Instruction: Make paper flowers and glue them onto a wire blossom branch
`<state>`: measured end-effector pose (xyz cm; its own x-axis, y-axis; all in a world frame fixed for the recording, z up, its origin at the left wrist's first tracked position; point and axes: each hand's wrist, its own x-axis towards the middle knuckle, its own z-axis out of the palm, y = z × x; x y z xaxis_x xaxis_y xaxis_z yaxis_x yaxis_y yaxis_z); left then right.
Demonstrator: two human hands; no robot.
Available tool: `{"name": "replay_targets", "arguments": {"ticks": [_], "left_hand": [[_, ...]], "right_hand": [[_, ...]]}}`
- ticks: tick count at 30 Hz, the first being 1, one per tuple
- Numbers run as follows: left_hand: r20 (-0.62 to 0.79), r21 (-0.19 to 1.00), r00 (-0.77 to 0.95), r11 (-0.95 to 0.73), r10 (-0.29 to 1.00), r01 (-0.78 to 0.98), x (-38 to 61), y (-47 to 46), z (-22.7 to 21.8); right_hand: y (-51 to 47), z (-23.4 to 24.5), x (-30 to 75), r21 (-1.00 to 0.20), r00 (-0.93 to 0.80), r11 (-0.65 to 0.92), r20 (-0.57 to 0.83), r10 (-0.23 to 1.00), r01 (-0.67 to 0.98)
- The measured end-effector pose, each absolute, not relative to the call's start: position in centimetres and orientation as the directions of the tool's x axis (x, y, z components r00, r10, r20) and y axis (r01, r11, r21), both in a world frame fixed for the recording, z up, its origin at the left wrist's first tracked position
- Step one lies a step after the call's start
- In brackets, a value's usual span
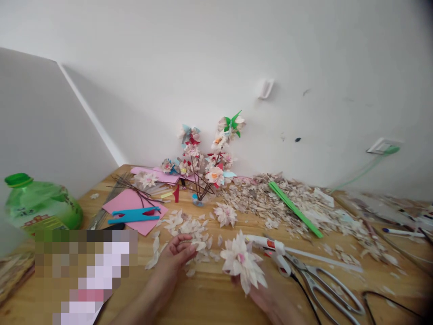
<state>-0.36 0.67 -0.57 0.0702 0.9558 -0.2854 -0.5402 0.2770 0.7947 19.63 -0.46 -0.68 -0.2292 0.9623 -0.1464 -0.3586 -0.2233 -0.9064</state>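
Head cam: white flower [241, 258] just L of glue gun [274, 246], prob. gripped from below by R hand [263, 299]; fingers mostly hidden, exact pinch can't tell. L hand [174, 256] well L of gun, by loose petals [196, 229]; fingers curled, thumb nr index, can't tell if pinching a petal. Prob. best: light hold at flower base, avoid crushing petals, stay off scissors [305, 269] R of gun.

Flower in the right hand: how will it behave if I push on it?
The flower is probably light, its petals looking thin and papery. Their tips may bend or crease easily, since they spread out unsupported above the right hand. Set down, it likely won't roll far, given its jagged outline.
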Motion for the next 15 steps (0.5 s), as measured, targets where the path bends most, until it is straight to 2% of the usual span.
{"name": "replay_targets", "arguments": {"ticks": [6, 15], "left_hand": [[-0.256, 0.826, 0.09, 0.266, 0.962, -0.497, -0.61, 0.8, -0.54], [-0.24, 0.827, 0.107, 0.261, 0.965, -0.497, -0.72, 0.88, -0.4]], "right_hand": [[-0.83, -0.61, 19.82, -0.944, -0.284, -0.225, -0.153, 0.946, -0.241], [-0.96, -1.22, 19.47, -0.91, -0.264, -0.293, -0.218, 0.94, -0.293]]}}
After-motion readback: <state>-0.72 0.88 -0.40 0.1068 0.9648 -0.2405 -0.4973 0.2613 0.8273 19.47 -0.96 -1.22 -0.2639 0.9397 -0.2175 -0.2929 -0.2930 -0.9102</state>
